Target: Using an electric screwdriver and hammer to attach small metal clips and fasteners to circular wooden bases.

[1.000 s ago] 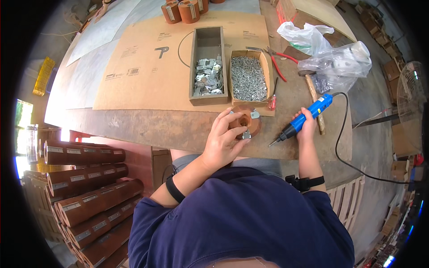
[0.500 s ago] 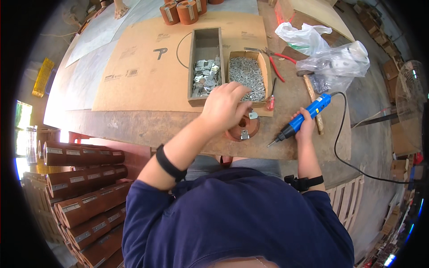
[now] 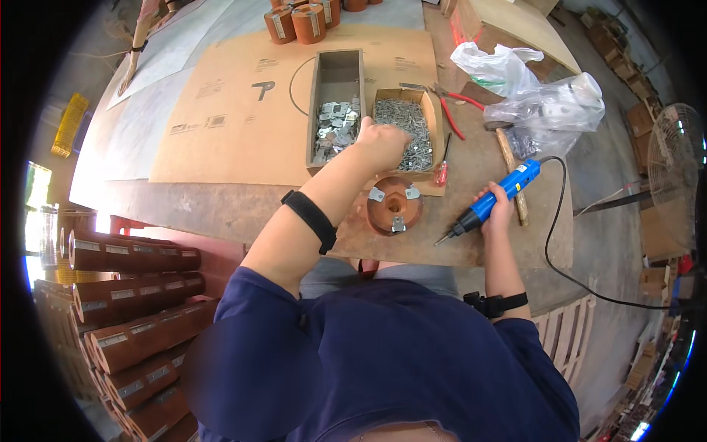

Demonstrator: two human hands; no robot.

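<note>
My left hand [image 3: 384, 144] reaches over the near left edge of a cardboard box of small silver screws [image 3: 418, 132]. Its fingers are bent together, tips down at the screws; whatever is between them is hidden. In my right hand [image 3: 500, 211] is a blue electric screwdriver [image 3: 508, 187], its black nose and bit pointing down to the left above the table. Between my hands, a round reddish-brown wooden block [image 3: 384, 216] lies on the table with a hole in its middle. Three small metal plates [image 3: 398, 223] are spaced around its top.
A long box [image 3: 314, 121] of metal plates stands left of the screws. Red-handled pliers [image 3: 453, 118], a small screwdriver [image 3: 442, 171], a hammer [image 3: 509, 157] and plastic bags [image 3: 549, 107] lie rightward. Brown cylinders [image 3: 136, 254] are stacked lower left. Another person's arm [image 3: 138, 48] shows far left.
My left hand has moved from above the wooden block up to the screw box, uncovering the block and its plates. My right hand keeps hold of the electric screwdriver, almost unmoved.
</note>
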